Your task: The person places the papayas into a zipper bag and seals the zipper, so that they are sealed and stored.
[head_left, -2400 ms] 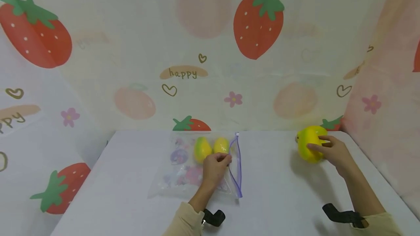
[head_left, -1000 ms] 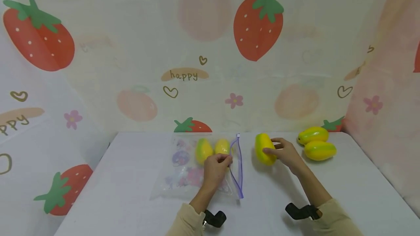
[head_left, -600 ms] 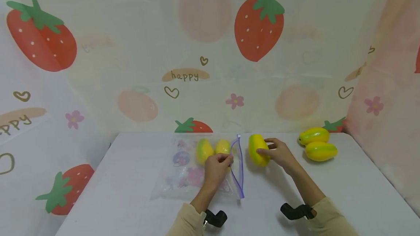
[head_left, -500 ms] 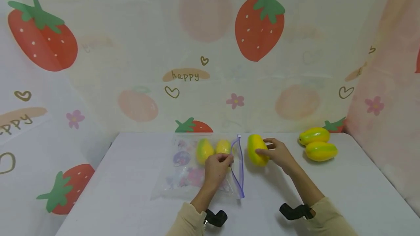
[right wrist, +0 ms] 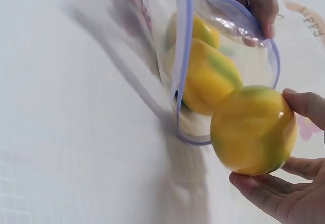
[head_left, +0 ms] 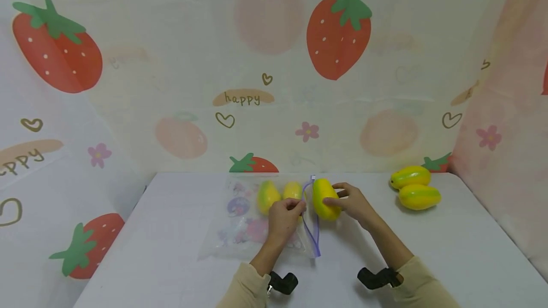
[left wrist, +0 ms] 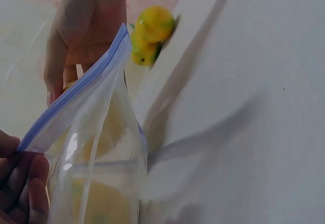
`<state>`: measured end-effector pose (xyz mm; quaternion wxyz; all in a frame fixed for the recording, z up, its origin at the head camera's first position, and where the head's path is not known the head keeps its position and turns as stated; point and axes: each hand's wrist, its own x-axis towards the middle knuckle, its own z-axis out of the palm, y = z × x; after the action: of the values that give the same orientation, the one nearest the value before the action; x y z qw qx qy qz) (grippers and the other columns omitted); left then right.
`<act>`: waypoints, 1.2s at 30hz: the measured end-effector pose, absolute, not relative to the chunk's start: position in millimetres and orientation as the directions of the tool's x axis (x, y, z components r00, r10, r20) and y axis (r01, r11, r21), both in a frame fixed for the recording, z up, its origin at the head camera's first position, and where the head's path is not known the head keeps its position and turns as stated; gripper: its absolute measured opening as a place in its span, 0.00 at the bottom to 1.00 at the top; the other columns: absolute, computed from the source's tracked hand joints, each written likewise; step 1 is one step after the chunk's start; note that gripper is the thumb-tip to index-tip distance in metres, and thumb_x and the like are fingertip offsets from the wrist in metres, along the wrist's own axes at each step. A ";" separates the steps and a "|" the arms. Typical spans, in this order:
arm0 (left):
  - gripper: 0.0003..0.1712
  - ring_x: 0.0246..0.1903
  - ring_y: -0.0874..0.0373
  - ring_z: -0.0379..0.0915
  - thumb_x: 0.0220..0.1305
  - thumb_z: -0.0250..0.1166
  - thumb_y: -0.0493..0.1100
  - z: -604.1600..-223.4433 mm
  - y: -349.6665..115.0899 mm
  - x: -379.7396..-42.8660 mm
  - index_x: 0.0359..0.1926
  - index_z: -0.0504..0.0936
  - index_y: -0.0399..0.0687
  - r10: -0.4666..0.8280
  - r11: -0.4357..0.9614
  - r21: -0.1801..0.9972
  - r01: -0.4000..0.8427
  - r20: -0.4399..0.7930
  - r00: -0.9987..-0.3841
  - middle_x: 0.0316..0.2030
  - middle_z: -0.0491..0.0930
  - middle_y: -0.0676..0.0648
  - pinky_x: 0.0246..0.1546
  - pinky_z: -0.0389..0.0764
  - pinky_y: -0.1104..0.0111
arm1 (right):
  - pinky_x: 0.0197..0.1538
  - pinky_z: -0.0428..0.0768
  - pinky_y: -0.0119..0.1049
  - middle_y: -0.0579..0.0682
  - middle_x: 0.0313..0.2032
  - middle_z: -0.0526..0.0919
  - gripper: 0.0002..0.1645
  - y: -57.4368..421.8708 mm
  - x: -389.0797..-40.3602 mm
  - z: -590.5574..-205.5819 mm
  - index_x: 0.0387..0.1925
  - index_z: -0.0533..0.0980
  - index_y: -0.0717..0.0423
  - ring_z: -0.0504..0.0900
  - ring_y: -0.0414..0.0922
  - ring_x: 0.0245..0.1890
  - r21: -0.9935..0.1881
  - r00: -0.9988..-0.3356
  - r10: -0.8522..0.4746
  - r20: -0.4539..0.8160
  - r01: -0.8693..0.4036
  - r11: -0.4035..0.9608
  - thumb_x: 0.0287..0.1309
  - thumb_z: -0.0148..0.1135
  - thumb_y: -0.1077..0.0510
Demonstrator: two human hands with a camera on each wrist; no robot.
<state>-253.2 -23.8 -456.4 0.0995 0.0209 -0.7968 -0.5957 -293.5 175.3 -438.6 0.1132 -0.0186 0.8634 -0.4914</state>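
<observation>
A clear zip bag point(head_left: 214, 246) with a purple zip edge lies on the table, its mouth facing right. Pinching the upper edge of that mouth, my left hand point(head_left: 282, 220) keeps it apart, as the right wrist view shows. Two yellow-green papayas point(head_left: 268, 197) are inside the bag. My right hand point(head_left: 353, 203) grips another papaya point(head_left: 324, 198) between thumb and fingers. This papaya is right at the bag's mouth and overlaps the purple edge in the head view. In the right wrist view, the held papaya point(right wrist: 254, 130) covers part of the opening.
Two more papayas point(head_left: 419, 197) lie side by side at the table's back right. A fabric backdrop point(head_left: 274, 127) printed with strawberries stands behind the white table point(head_left: 162, 232). Black camera mounts point(head_left: 376, 277) sit on both wrists.
My right hand has carried a papaya leftward from the back right of the table to the bag's mouth. The left hand has stayed at the bag's edge.
</observation>
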 end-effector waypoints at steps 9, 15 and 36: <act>0.12 0.25 0.63 0.73 0.61 0.66 0.46 -451.6 -21.6 -254.6 0.32 0.88 0.40 -0.136 0.292 0.954 0.069 0.113 -0.984 0.24 0.84 0.46 0.29 0.76 0.74 | 0.55 0.78 0.53 0.67 0.57 0.74 0.42 166.3 -291.7 -442.2 0.63 0.69 0.59 0.77 0.57 0.52 -0.828 -0.965 -0.178 -0.194 0.064 0.557 0.52 0.69 0.42; 0.13 0.27 0.63 0.74 0.62 0.66 0.47 -455.0 -19.9 -256.1 0.34 0.88 0.41 -0.111 0.308 0.949 0.062 0.100 -0.989 0.27 0.85 0.47 0.31 0.77 0.74 | 0.52 0.80 0.49 0.67 0.55 0.76 0.39 157.5 -295.6 -450.0 0.60 0.71 0.60 0.78 0.56 0.50 -0.863 -0.975 -0.158 -0.158 0.058 0.503 0.52 0.71 0.44; 0.13 0.28 0.63 0.74 0.64 0.65 0.45 -461.6 -22.6 -254.0 0.36 0.88 0.39 -0.054 0.248 0.963 0.108 0.125 -0.991 0.29 0.86 0.44 0.31 0.77 0.76 | 0.46 0.84 0.43 0.68 0.55 0.76 0.36 136.2 -298.8 -467.1 0.62 0.69 0.63 0.81 0.56 0.48 -0.916 -0.977 -0.164 -0.137 0.062 0.397 0.54 0.70 0.55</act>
<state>-254.0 -22.6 -461.6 0.0659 -0.0171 -0.7873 -0.6128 -298.8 136.2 -467.1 0.1028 -0.0307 0.8293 -0.5484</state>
